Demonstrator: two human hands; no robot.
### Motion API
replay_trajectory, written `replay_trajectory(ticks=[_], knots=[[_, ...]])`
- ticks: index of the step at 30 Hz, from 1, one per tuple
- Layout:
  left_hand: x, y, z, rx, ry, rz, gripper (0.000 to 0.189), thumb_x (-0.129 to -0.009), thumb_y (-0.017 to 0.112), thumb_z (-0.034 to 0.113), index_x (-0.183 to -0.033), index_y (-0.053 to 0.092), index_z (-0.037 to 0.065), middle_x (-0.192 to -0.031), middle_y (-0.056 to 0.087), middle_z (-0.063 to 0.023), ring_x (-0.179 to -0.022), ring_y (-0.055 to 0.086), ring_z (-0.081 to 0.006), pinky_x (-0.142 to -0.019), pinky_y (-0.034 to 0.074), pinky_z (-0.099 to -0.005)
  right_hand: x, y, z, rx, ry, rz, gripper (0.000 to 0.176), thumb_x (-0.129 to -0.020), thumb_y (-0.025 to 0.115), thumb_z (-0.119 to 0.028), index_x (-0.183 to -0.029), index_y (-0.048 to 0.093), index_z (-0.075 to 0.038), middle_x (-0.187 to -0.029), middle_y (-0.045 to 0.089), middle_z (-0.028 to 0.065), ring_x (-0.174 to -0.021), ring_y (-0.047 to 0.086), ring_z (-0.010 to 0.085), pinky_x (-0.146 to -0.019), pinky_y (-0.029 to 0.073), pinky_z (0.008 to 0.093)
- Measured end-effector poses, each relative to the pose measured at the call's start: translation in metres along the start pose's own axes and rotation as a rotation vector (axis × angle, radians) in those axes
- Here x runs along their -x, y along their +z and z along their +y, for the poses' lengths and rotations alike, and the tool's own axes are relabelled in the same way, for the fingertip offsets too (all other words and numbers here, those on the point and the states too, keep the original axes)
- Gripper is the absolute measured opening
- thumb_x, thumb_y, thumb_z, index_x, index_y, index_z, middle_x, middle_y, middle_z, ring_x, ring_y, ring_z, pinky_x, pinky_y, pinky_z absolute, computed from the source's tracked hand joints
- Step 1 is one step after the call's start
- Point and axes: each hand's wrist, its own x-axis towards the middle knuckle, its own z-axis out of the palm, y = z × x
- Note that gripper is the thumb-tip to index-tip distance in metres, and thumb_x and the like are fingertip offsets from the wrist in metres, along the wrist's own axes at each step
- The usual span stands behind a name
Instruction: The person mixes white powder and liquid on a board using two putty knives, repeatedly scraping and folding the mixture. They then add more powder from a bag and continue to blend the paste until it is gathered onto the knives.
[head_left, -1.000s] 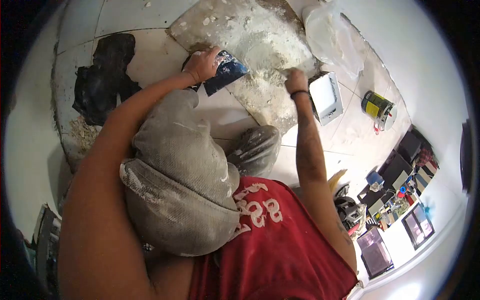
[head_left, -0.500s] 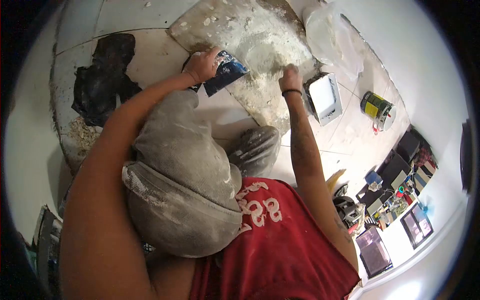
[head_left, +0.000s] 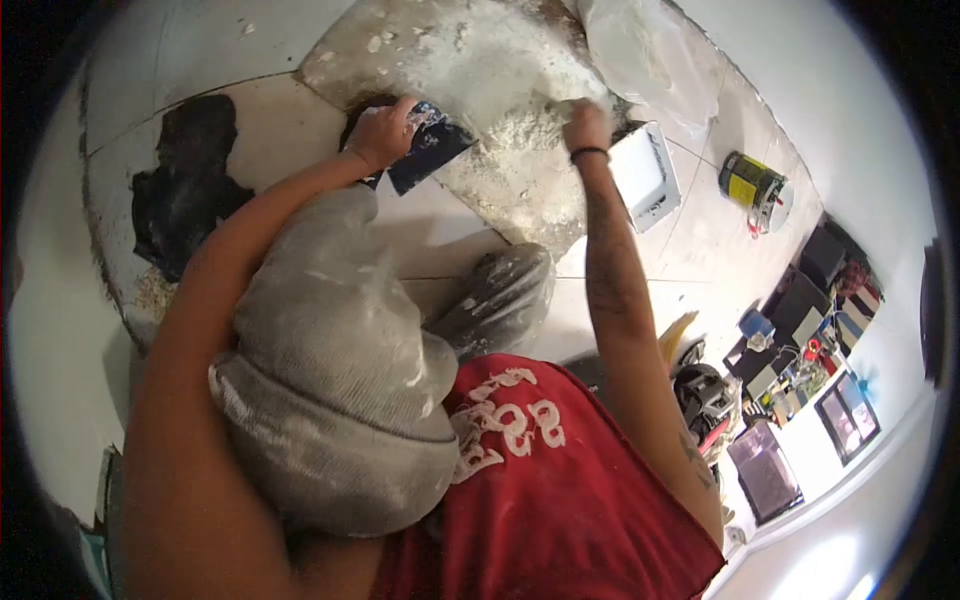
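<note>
My left hand [head_left: 387, 135] is closed on a dark blue flat piece [head_left: 433, 155] with whitish smears, held at the left edge of a board [head_left: 345, 45] covered in pale powder and crumbs. At the board's right side is my right hand [head_left: 587, 130], with a dark band at the wrist. Its fingers are curled in a fist-like shape and blurred, and what they hold, if anything, I cannot make out. Pale crumbly material [head_left: 520, 140] lies between the two hands. Just right of my right hand stands a white rectangular container [head_left: 645, 178].
A black crumpled sheet [head_left: 185, 185] lies on the tiles at left. Clear plastic [head_left: 655, 65] lies at the upper right, and a can with a yellow-green label [head_left: 752, 185] stands beyond the white container. Assorted items [head_left: 800, 350] are at the far right. My bent knees are below the board.
My right hand has moved slightly up and right, nearer the white container. My left hand still holds the blue piece. The whole view has shifted a little.
</note>
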Motion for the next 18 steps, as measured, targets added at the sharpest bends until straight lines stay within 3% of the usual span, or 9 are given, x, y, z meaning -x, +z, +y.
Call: replay_trajectory(ticks=[2,3,4,6,7,10,14,16,18], knots=[[-0.002,-0.002,-0.001,0.009,0.021,-0.041,0.031,-0.079,0.05,0.019,-0.108,0.045,0.008,-0.074,0.059,-0.0204,-0.07,0.058,-0.0391,-0.059,0.045,-0.0484,0.015,0.019,-0.01,0.085,-0.154,-0.024,0.031,-0.061,0.053,-0.001,-0.088,0.067,-0.01,-0.084,0.062,0.0141,-0.08,0.059,0.0325,-0.075,0.048,0.04],[-0.001,-0.002,-0.001,-0.005,-0.043,-0.148,0.038,-0.083,0.044,0.017,-0.117,0.044,0.001,-0.092,0.058,-0.0267,-0.085,0.056,-0.0425,-0.073,0.045,-0.0488,0.019,0.011,-0.01,0.052,-0.164,-0.115,0.028,-0.065,0.053,-0.003,-0.089,0.066,-0.01,-0.088,0.061,0.0138,-0.086,0.057,0.0322,-0.078,0.047,0.0405],[-0.001,-0.002,0.0,-0.01,-0.028,-0.106,0.036,-0.082,0.046,0.017,-0.115,0.044,0.003,-0.087,0.058,-0.0247,-0.081,0.056,-0.0415,-0.07,0.045,-0.0487,0.021,0.001,-0.01,0.018,-0.175,-0.209,0.024,-0.07,0.052,-0.005,-0.089,0.065,-0.01,-0.091,0.059,0.0135,-0.091,0.056,0.0319,-0.081,0.047,0.0409],[0.0,-0.002,0.001,-0.021,0.005,-0.023,0.033,-0.08,0.05,0.018,-0.111,0.044,0.008,-0.075,0.059,-0.0208,-0.071,0.057,-0.0395,-0.062,0.045,-0.0487,0.007,-0.021,-0.004,-0.144,-0.005,-0.296,0.024,-0.068,0.053,-0.004,-0.088,0.065,-0.01,-0.092,0.059,0.0138,-0.095,0.054,0.0319,-0.082,0.046,0.04],[0.003,0.001,0.002,-0.004,0.007,-0.027,0.033,-0.08,0.05,0.018,-0.111,0.044,0.007,-0.076,0.059,-0.0205,-0.071,0.057,-0.0397,-0.062,0.044,-0.0489,-0.001,-0.019,-0.001,-0.159,0.066,-0.281,0.034,-0.063,0.052,0.0,-0.091,0.066,-0.011,-0.093,0.06,0.0131,-0.095,0.055,0.0306,-0.081,0.046,0.0384],[0.004,-0.001,-0.007,0.027,0.032,0.023,0.034,-0.08,0.05,0.017,-0.111,0.045,0.005,-0.078,0.06,-0.0201,-0.071,0.057,-0.04,-0.063,0.044,-0.049,0.018,0.007,-0.014,-0.048,-0.067,-0.053,0.034,-0.063,0.052,0.0,-0.093,0.065,-0.01,-0.095,0.059,0.0151,-0.09,0.057,0.0312,-0.079,0.046,0.0385],[0.008,-0.005,-0.005,0.13,0.106,0.111,0.035,-0.077,0.05,0.011,-0.11,0.044,0.001,-0.082,0.059,-0.022,-0.073,0.056,-0.0404,-0.064,0.044,-0.0478,0.036,-0.02,-0.003,-0.163,-0.025,-0.145,0.028,-0.066,0.051,0.002,-0.087,0.064,-0.01,-0.089,0.058,0.0131,-0.087,0.056,0.0318,-0.079,0.047,0.0384],[0.011,-0.008,-0.003,0.15,0.062,0.089,0.034,-0.077,0.05,0.007,-0.11,0.044,0.001,-0.083,0.059,-0.0228,-0.074,0.056,-0.0409,-0.065,0.043,-0.0475,0.044,-0.047,-0.004,-0.294,0.003,0.057,0.027,-0.065,0.051,0.004,-0.087,0.062,-0.008,-0.085,0.057,0.0137,-0.083,0.055,0.0334,-0.072,0.046,0.0408],[0.01,-0.013,-0.001,0.165,0.013,0.073,0.03,-0.079,0.05,0.006,-0.108,0.045,0.001,-0.084,0.059,-0.0231,-0.074,0.056,-0.041,-0.065,0.042,-0.048,0.057,-0.063,-0.02,-0.219,0.07,0.183,0.028,-0.065,0.051,0.004,-0.089,0.059,-0.007,-0.085,0.055,0.0152,-0.08,0.054,0.0347,-0.069,0.045,0.0431]])
